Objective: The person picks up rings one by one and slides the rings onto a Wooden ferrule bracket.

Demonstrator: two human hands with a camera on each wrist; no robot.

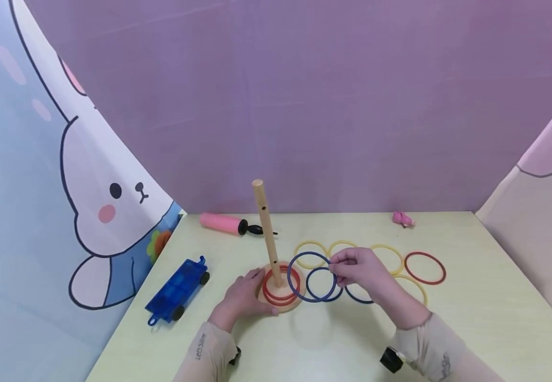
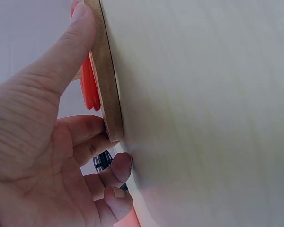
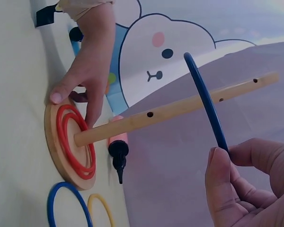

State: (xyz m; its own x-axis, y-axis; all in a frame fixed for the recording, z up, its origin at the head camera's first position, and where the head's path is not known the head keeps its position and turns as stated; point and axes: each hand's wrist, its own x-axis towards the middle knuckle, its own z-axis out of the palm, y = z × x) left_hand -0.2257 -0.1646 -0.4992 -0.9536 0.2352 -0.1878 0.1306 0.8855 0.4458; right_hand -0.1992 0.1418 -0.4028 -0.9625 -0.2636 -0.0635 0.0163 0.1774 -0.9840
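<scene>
The right hand (image 1: pixel 359 270) is pinching a raised blue ring (image 1: pixel 310 276) at centre frame, just right of the wooden peg (image 1: pixel 267 233). The left hand (image 1: pixel 244 294) is pressing its fingers on the round base (image 1: pixel 282 306) (two red rings (image 1: pixel 280 286) are lying there). More rings are partly hidden behind the right hand.

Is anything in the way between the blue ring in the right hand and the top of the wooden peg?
Nothing visible. The right hand pinches the blue ring lifted beside the peg, whose top stands bare; the left hand rests low on the base.
</scene>
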